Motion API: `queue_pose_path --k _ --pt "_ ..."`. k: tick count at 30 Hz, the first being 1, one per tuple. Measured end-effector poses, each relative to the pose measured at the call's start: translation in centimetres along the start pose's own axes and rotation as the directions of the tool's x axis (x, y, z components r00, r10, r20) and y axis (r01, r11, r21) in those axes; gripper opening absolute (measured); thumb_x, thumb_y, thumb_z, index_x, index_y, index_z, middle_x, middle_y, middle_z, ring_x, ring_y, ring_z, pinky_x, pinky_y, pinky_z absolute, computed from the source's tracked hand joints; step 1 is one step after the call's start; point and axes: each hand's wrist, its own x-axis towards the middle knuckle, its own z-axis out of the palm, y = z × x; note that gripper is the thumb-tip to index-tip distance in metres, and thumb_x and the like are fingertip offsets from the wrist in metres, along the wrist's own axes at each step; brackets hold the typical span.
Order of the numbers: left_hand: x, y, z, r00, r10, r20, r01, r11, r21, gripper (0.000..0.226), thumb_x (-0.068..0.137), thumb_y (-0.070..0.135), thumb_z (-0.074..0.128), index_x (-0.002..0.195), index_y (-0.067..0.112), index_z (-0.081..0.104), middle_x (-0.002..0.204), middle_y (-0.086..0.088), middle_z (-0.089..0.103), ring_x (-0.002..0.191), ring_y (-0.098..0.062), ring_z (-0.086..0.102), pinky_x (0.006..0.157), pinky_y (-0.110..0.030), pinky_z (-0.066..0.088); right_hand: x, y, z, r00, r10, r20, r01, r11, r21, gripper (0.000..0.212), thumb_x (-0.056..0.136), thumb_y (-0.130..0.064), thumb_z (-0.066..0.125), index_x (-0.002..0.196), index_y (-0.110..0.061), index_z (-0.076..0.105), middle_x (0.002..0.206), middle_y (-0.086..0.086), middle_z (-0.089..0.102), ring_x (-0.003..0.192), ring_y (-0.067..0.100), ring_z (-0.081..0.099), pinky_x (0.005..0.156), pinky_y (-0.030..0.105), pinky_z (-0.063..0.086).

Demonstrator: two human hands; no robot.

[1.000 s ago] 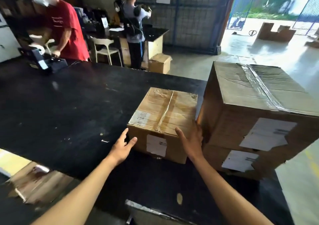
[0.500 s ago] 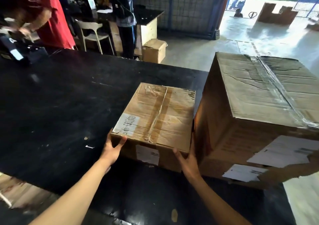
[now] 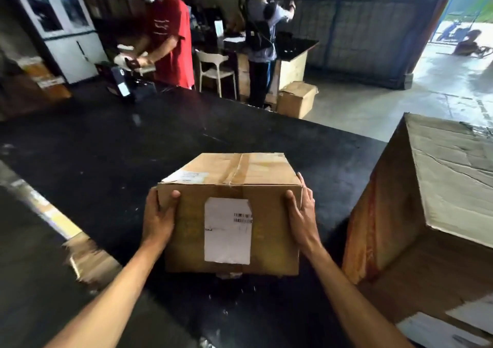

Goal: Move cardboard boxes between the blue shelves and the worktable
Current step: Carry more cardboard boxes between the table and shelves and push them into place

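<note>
A small taped cardboard box (image 3: 229,187) with a white label on its near face is held up over the black worktable (image 3: 93,155). My left hand (image 3: 158,214) grips its left side, thumb curled over the front face. My right hand (image 3: 301,211) grips its right side, thumb on the front face and fingers along the side. A large cardboard box (image 3: 437,201) with a taped top stands on the table to the right, apart from the small box.
A person in a red shirt (image 3: 168,41) works at the table's far edge. Another person with a headset (image 3: 261,41) stands by a desk, next to a white chair (image 3: 216,67). A carton (image 3: 297,98) lies on the floor. Torn cardboard (image 3: 90,259) sits below the table's left edge.
Both hands went from touching the small box's near corners to gripping its sides. The box has left the table, come toward me and moved away from the large box.
</note>
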Motion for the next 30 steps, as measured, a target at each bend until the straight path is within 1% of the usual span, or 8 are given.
queue_pose_path --k 4,7,13,17,20,25,28,30 --pt "-1.9 1.0 -6.8 0.977 0.044 -0.21 -0.03 0.997 0.068 0.031 0.092 0.06 0.049 0.112 0.037 0.041 0.112 0.01 0.054 0.1 -0.009 0.054 0.086 -0.023 0.036 -0.6 -3.3 5.4 0.978 -0.043 0.205 0.023 0.995 0.099 0.098 0.075 -0.09 0.035 0.155 -0.035 0.023 0.154 -0.005 0.032 0.135 0.008 0.037 0.109 0.03 0.031" --pt "-3.6 1.1 -12.9 0.916 0.023 -0.401 0.006 0.997 0.072 0.027 0.097 0.039 0.051 0.121 0.029 0.044 0.114 0.006 0.051 0.107 -0.015 0.052 0.084 -0.023 0.035 -2.6 -5.9 10.1 0.931 -0.09 0.354 0.033 0.986 0.164 0.074 0.094 -0.065 0.033 0.158 -0.031 0.018 0.158 -0.006 0.026 0.13 0.006 0.037 0.098 0.018 0.034" --pt "-10.1 3.0 -24.7 0.721 0.04 -0.692 0.027 0.996 0.086 0.04 0.096 0.026 0.057 0.131 0.006 0.055 0.118 -0.001 0.056 0.113 -0.015 0.052 0.078 0.001 0.033 -8.2 -12.0 18.3 0.816 -0.221 0.534 0.071 0.955 0.286 0.065 0.091 -0.068 0.036 0.147 -0.035 0.036 0.151 -0.005 0.037 0.137 0.013 0.04 0.117 0.046 0.034" --pt "-16.6 5.4 -31.6 0.603 0.101 -0.792 0.047 0.986 0.162 0.053 0.094 0.045 0.057 0.13 0.007 0.056 0.126 -0.012 0.062 0.12 -0.026 0.055 0.093 -0.022 0.037 -13.1 -16.8 22.6 0.704 -0.335 0.626 0.084 0.915 0.395 0.049 0.091 -0.066 0.036 0.136 -0.046 0.042 0.149 -0.007 0.041 0.139 0.011 0.039 0.12 0.045 0.029" --pt "-21.3 7.0 -36.0 0.51 0.165 -0.844 0.044 0.975 0.217 0.044 0.097 0.036 0.053 0.13 0.006 0.057 0.124 -0.01 0.063 0.117 -0.022 0.056 0.097 -0.025 0.04 -16.8 -20.3 24.9 0.63 -0.406 0.662 0.097 0.887 0.452 0.079 0.084 -0.074 0.036 0.146 -0.027 0.042 0.148 -0.005 0.046 0.136 0.011 0.043 0.119 0.04 0.031" --pt "-29.5 10.0 -40.5 0.343 0.264 -0.901 0.036 0.955 0.294 0.042 0.094 0.043 0.054 0.122 0.013 0.06 0.112 -0.003 0.064 0.107 -0.02 0.059 0.087 -0.021 0.039 -22.8 -24.7 26.9 0.484 -0.522 0.702 0.092 0.828 0.553 0.079 0.081 -0.082 0.034 0.145 -0.036 0.04 0.143 -0.011 0.048 0.129 0.008 0.047 0.113 0.037 0.035" --pt "-34.2 11.9 -42.0 0.302 0.296 -0.906 0.029 0.947 0.319 0.048 0.092 0.054 0.051 0.125 0.02 0.057 0.115 0.002 0.063 0.108 -0.016 0.059 0.089 -0.027 0.045 -26.2 -26.9 27.5 0.416 -0.586 0.696 0.08 0.785 0.614 0.077 0.083 -0.081 0.033 0.144 -0.035 0.043 0.142 -0.008 0.051 0.129 0.01 0.048 0.112 0.037 0.036" --pt "-36.6 12.9 -42.5 0.28 0.322 -0.904 0.026 0.939 0.343 0.049 0.092 0.048 0.048 0.131 0.019 0.053 0.117 0.005 0.059 0.107 -0.011 0.056 0.082 -0.014 0.043 -28.1 -28.4 27.7 0.372 -0.624 0.687 0.082 0.759 0.645 0.076 0.084 -0.08 0.033 0.142 -0.033 0.045 0.141 -0.006 0.051 0.129 0.01 0.048 0.11 0.033 0.036"
